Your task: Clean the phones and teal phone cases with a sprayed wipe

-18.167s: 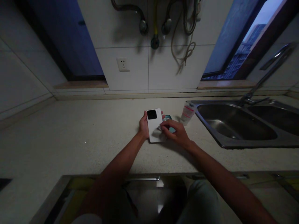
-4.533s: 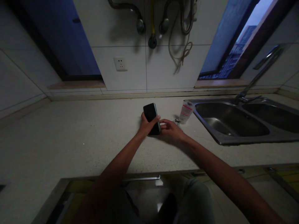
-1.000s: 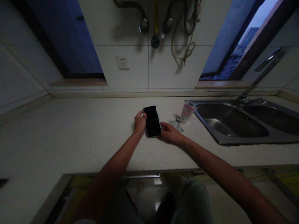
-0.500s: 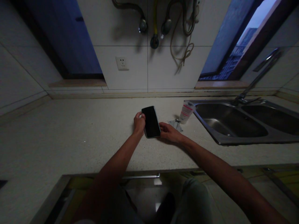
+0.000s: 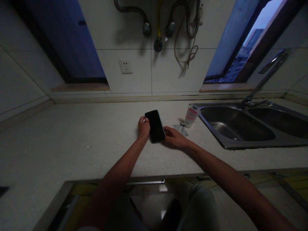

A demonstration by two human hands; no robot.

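A smartphone point(image 5: 156, 127) with a dark screen is held face up and slightly tilted over the pale countertop point(image 5: 108, 128). My left hand point(image 5: 143, 127) grips its left edge, thumb at the upper left side. At the lower right edge, my right hand point(image 5: 173, 136) is closed on the phone, its fingers partly hidden under it. Just right of that hand lies a small crumpled wrapper point(image 5: 181, 129). Behind the wrapper, a clear plastic cup with pink print point(image 5: 191, 115) leans to the right beside the sink.
A steel double sink point(image 5: 225, 144) with a tall faucet point(image 5: 255, 89) takes up the right side of the counter. On the wall ahead are a power socket point(image 5: 125, 67), pipe fittings and a hanging cord point(image 5: 191, 56). The counter's front edge point(image 5: 175, 175) runs below my forearms.
The view has shifted very slightly. Both hands keep the phone in nearly the same place and pose.
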